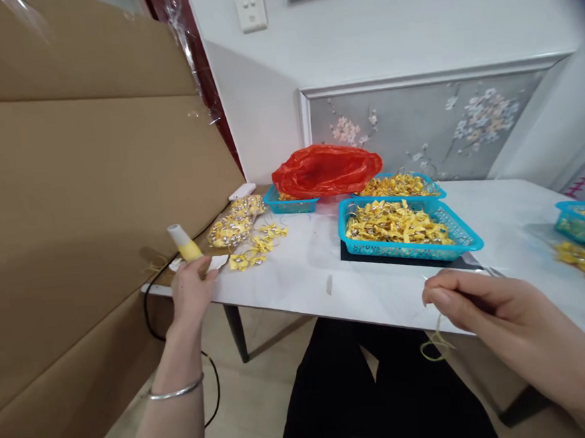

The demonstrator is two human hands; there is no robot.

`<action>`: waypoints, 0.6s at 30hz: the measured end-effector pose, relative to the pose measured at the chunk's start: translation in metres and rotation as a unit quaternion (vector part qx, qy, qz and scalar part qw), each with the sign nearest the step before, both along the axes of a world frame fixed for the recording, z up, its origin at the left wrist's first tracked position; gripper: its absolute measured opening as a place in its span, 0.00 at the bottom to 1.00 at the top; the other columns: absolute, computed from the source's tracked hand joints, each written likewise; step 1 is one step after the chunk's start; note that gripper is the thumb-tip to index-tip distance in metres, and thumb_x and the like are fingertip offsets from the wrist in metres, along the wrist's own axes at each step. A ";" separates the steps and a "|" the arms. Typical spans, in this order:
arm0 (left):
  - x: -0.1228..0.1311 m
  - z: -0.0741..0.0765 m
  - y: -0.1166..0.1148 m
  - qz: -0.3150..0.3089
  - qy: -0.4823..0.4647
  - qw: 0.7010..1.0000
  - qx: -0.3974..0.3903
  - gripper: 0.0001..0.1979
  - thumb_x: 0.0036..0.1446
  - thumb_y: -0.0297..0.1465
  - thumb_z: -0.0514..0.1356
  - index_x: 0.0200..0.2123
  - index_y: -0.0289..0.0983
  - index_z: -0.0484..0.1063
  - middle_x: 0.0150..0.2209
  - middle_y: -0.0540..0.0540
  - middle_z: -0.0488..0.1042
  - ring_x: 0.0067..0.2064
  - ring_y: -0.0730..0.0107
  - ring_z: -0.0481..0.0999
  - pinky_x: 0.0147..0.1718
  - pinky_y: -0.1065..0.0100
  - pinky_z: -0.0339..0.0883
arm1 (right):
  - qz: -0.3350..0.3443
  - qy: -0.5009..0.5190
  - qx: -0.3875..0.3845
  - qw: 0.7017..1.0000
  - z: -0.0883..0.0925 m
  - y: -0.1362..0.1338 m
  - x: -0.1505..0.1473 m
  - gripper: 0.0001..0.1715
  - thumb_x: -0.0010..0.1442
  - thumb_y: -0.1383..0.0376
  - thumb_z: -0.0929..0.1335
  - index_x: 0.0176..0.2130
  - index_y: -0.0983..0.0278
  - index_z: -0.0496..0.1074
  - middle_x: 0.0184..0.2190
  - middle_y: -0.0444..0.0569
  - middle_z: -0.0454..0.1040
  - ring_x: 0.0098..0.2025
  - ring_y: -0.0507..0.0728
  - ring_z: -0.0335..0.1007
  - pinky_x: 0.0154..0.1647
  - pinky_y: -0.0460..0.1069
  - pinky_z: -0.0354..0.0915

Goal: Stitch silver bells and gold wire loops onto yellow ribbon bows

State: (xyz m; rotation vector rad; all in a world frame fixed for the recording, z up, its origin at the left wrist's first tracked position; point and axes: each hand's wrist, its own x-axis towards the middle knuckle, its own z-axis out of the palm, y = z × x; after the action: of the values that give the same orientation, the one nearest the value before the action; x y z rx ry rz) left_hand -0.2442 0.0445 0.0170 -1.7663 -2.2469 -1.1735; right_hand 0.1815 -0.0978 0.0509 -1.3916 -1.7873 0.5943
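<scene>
My left hand (193, 287) is at the table's left end, its fingers curled at the lower part of a spool of yellow thread (188, 249) with a white top. The spool leans to the left, and my hand hides its base. Over the table's front edge, my right hand (471, 303) pinches thumb and forefinger together on a fine yellow thread (434, 349). A loop of that thread hangs below the fingers. Just beyond my right hand stands a blue plastic basket (461, 237) full of yellow ribbon bows (398, 223) with silvery beads.
A red plastic bag (326, 170) lies over a small blue basket (292, 207). Another blue basket (435, 185) of bows stands behind, one more (581, 225) at far right. Bagged bows (233, 226) and loose bows (255, 251) lie left. Tall cardboard (85, 193) borders the table's left.
</scene>
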 end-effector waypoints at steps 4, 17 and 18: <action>-0.014 -0.012 0.013 -0.020 0.060 0.997 -0.036 0.16 0.64 0.35 0.61 0.54 0.36 0.71 0.54 0.41 0.73 0.50 0.55 0.77 0.46 0.51 0.74 | 0.006 0.000 -0.007 1.000 0.000 0.003 -0.009 0.21 0.67 0.51 0.63 0.30 0.60 0.72 0.26 0.43 0.68 0.27 0.53 0.61 0.24 0.44 0.59; -0.022 -0.016 0.021 -0.064 0.107 0.990 -0.059 0.16 0.64 0.34 0.61 0.54 0.37 0.71 0.54 0.41 0.73 0.49 0.56 0.77 0.46 0.51 0.74 | 0.043 0.036 -0.023 0.998 0.008 0.006 -0.019 0.21 0.68 0.54 0.63 0.29 0.62 0.70 0.23 0.43 0.64 0.26 0.52 0.56 0.25 0.44 0.57; -0.022 -0.013 0.020 -0.073 0.103 0.990 -0.061 0.16 0.64 0.34 0.61 0.54 0.38 0.70 0.54 0.40 0.73 0.49 0.57 0.77 0.46 0.51 0.74 | 0.049 0.045 -0.026 0.997 0.009 0.006 -0.020 0.20 0.68 0.54 0.63 0.29 0.62 0.70 0.24 0.42 0.64 0.26 0.51 0.56 0.25 0.44 0.57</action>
State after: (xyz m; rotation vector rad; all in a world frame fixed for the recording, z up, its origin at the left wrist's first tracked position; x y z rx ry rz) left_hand -0.2660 0.0646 0.0035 -2.0243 -2.1420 -0.8415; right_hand 0.1613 -0.0921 0.0594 -1.2971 -1.7865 0.7477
